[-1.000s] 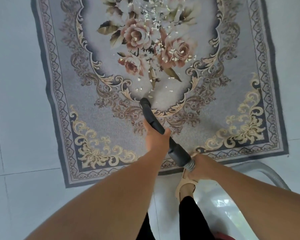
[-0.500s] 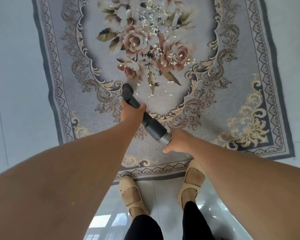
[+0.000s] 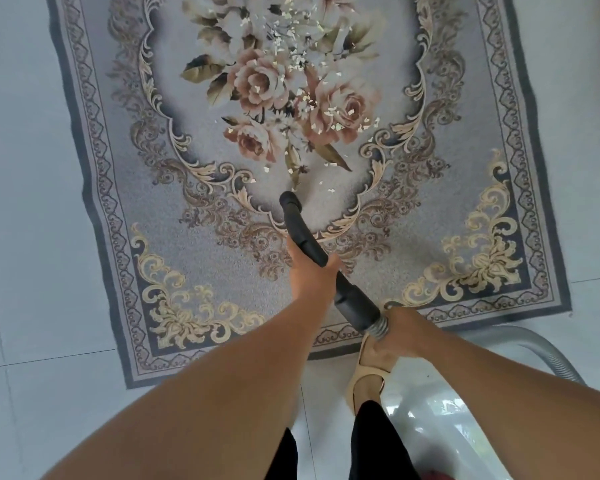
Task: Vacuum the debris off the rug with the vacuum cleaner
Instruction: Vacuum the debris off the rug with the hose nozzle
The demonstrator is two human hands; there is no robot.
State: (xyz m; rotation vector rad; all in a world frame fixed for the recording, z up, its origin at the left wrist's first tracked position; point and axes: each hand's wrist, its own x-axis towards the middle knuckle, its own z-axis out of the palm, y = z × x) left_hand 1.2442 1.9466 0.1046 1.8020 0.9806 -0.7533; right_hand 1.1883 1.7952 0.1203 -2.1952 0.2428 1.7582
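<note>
left hand (image 3: 310, 268) grips the black vacuum cleaner wand (image 3: 302, 230) at mid-length. right hand (image 3: 400, 327) holds the ribbed hose (image 3: 534, 348) just behind the collar. the nozzle mouth rests on the rug (image 3: 194, 258), between its centre and near edge. pale debris (image 3: 302, 64) lies scattered over the central flowers, towards the far edge.

The rug (image 3: 194, 265) is grey with a dark border, pink roses at the centre and gold scrolls in the corners, flecked with whitish debris (image 3: 302, 60). The vacuum tube (image 3: 302, 233) is black, its hose (image 3: 534, 348) silver-grey, the floor (image 3: 32, 237) white-tiled.
</note>
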